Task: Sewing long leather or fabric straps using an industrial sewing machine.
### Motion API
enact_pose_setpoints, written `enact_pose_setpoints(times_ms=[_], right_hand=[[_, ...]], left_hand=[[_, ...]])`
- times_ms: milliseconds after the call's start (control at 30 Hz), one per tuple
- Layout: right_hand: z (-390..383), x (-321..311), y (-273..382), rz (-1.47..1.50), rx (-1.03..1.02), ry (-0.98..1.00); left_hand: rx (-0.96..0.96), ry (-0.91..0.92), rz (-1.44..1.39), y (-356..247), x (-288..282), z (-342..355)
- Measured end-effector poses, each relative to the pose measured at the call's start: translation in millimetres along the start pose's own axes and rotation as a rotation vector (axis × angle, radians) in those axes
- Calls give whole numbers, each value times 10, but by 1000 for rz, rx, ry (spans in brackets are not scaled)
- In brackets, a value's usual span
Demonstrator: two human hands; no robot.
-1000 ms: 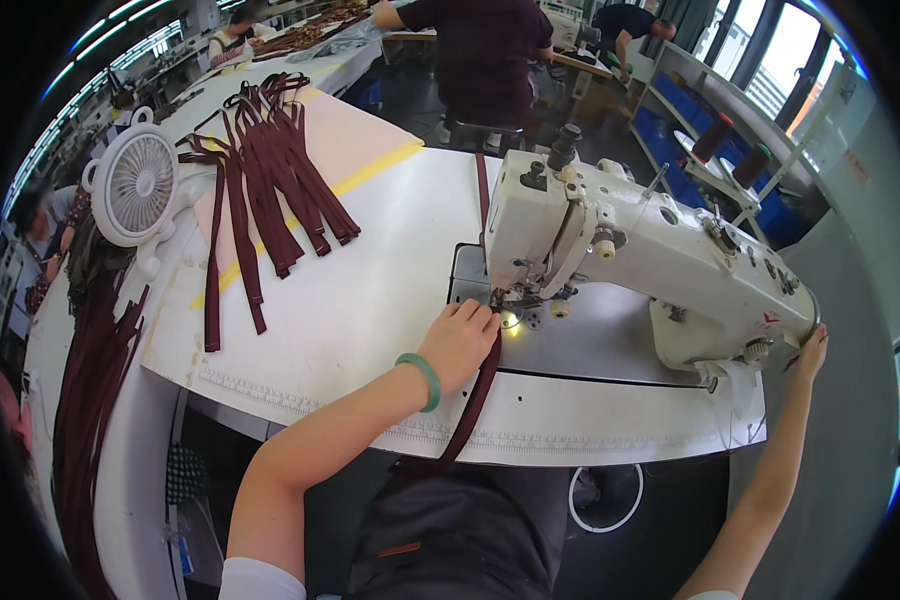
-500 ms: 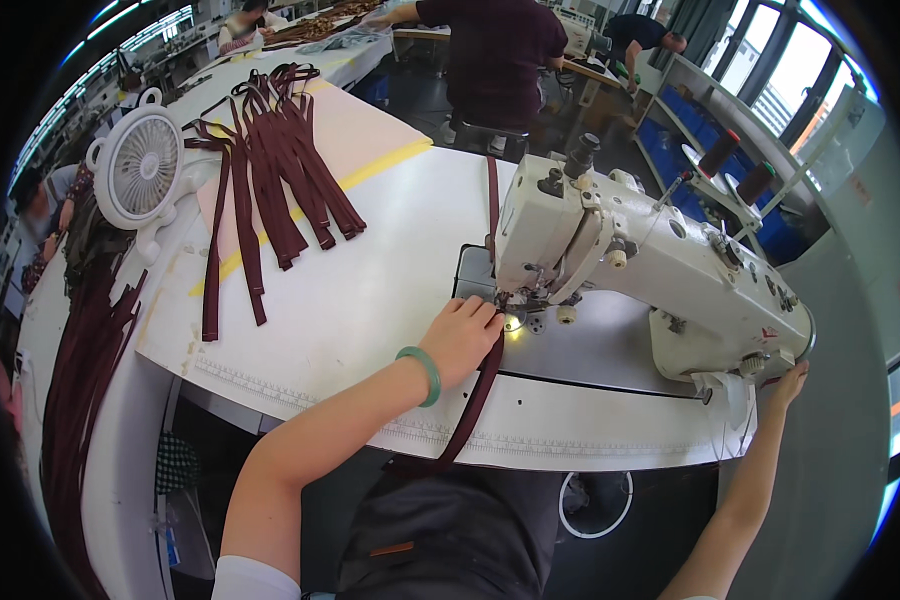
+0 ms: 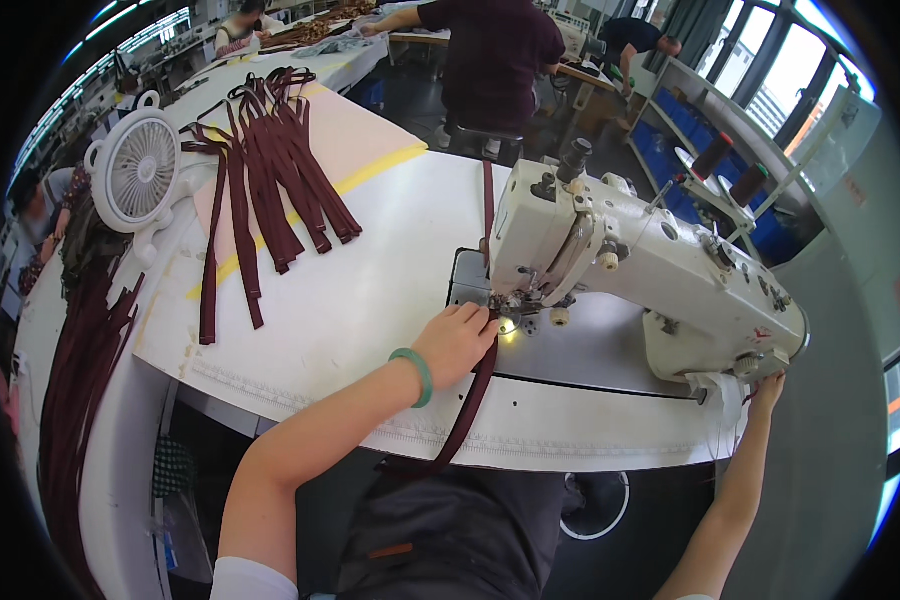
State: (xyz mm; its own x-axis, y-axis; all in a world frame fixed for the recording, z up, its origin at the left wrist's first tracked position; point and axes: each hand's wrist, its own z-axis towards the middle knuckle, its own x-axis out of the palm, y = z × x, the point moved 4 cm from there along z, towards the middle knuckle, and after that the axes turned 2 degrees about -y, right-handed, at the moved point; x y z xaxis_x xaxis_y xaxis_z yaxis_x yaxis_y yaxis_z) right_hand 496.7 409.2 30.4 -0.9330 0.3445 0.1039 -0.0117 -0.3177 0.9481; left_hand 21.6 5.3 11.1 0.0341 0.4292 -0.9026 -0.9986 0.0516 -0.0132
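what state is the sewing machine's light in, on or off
On: a bright yellow glow shows under the sewing machine, just right of the left hand.

Left hand (image 3: 457,340) palm-down, elbow (image 3: 268,462) bent, right hand (image 3: 768,391) outstretched

On the table (image 3: 400,230), toward the right: sewing machine (image 3: 660,250). Through its needle end (image 3: 522,285), front to back: a strip (image 3: 473,400). On the strip, just before the needle end: left hand (image 3: 457,342). At the machine's right end: right hand (image 3: 768,390). Left of the machine: bundle of strips (image 3: 282,200), partly on a sheet (image 3: 365,135). Farther left: fan (image 3: 138,170), with more strips (image 3: 80,390) before it. Below the table: bin (image 3: 626,505). Behind the machine, at right: thread spools (image 3: 712,157).
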Motion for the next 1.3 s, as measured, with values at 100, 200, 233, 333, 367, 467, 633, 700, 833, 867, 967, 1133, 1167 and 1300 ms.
enact_pose_setpoints(times_ms=[100,200,233,333,367,467,633,700,833,867,967,1133,1167,1300], right_hand=[[74,-217,277,-226,-104,-150],[-487,97,1002,-457,-318,-364],[-571,115,1183,-445,-491,-347],[-1040,326,1432,-379,-664,-244],[-1250,415,1476,-322,-670,-167],[-1902,603,1470,-263,-656,7],[-3027,836,1331,-118,-750,449],[-3459,1003,1373,-132,-721,646],[-3849,1169,1082,-132,-337,869],[-3868,1171,1079,-133,-332,871],[-3876,1190,983,-177,-174,950],[-3847,1177,950,-178,-138,943],[-3842,1158,916,-146,-25,920],[-3902,1183,918,-78,40,893]], left_hand=[[-12,53,-35,-72,-44,83],[-12,36,-35,-11,-71,-2],[0,32,-39,12,-76,4],[101,-17,-131,23,-95,-28],[129,-61,-143,7,-107,-24],[184,-130,-146,-20,-119,-21],[219,-83,-167,-47,-194,-51],[229,-77,-174,-59,-216,-74],[269,-127,-141,-144,-207,-138],[292,-98,-120,-205,-259,-144],[320,-25,-130,-234,-273,-173],[148,-118,-275,154,-202,-10],[13,-93,-226,314,-164,107],[-523,71,-267,1239,214,539]])
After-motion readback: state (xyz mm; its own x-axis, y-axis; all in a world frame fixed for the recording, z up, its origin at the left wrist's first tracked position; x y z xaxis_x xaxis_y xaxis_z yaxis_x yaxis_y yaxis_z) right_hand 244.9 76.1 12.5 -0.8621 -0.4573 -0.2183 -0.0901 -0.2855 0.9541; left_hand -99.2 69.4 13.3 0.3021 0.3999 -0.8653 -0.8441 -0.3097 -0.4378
